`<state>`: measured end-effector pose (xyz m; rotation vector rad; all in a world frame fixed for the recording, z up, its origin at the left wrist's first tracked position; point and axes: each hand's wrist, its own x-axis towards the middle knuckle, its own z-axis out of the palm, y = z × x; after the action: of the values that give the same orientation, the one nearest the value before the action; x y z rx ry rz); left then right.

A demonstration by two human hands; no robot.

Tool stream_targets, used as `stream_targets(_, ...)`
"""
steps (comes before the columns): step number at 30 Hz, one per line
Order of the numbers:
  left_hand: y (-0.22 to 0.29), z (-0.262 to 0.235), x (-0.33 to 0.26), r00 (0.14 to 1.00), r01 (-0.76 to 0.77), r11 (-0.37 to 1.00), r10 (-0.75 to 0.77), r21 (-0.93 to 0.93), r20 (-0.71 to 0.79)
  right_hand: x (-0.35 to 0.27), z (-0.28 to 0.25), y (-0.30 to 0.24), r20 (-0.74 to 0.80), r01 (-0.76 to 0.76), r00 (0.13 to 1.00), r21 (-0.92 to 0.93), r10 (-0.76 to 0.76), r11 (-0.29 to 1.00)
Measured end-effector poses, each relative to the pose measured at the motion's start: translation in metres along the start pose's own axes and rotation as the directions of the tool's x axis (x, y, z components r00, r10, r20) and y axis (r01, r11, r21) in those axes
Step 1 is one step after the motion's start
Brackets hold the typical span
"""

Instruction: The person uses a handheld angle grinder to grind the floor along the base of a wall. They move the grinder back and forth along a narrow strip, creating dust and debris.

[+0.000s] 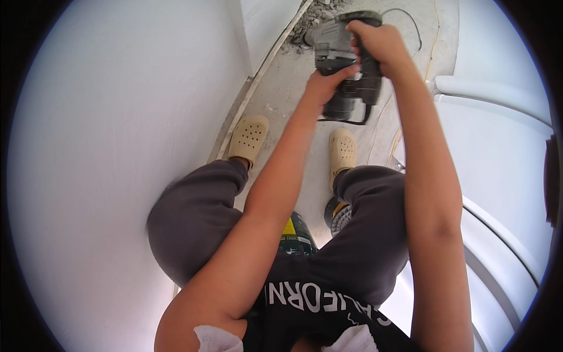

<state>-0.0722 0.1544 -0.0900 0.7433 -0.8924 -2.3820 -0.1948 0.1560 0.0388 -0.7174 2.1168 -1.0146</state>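
A grey and black rotary hammer [334, 47] is held out over the floor at the far end of my reach. My right hand [384, 48] is closed round its rear handle. Lower on the tool, my left hand [328, 88] grips the body, thumb stretched across it towards the handle. The tool's front end points left, at a patch of broken rubble [302, 29] beside the wall's foot. Its bit is not clearly visible. A black cord [368, 114] loops from the tool's near end.
A white wall [129, 117] rises close on my left. My beige clogs [249, 138] stand on the dusty concrete floor [287, 111]. A dark green container [298, 234] is between my legs. White curved panels [498, 111] and a thin yellow cable [433, 53] are on the right.
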Motion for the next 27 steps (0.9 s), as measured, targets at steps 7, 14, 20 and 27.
stream_targets(7, 0.011, 0.042, -0.020, 0.980, 0.032, 0.998, -0.043, -0.063, -0.196, -0.019, -0.014, -0.063, 0.024, 0.050, 0.999, -0.204, -0.046, 0.978)
stream_targets(14, 0.004, 0.036, -0.022, 0.993, 0.010, 0.985, -0.030, -0.174, -0.114, -0.023, -0.003, -0.043, -0.007, 0.057, 0.998, -0.249, -0.061, 0.967)
stream_targets(20, -0.001, 0.037, -0.021, 0.988, -0.056, 0.991, 0.037, -0.125, -0.148, -0.038, 0.003, -0.056, -0.029, 0.091, 0.994, -0.262, -0.102, 0.961)
stream_targets(27, -0.007, 0.029, -0.014, 0.981, -0.015, 0.999, 0.023, 0.041, -0.194, -0.027, -0.003, -0.047, -0.027, 0.015, 0.999, -0.193, -0.021, 0.981)
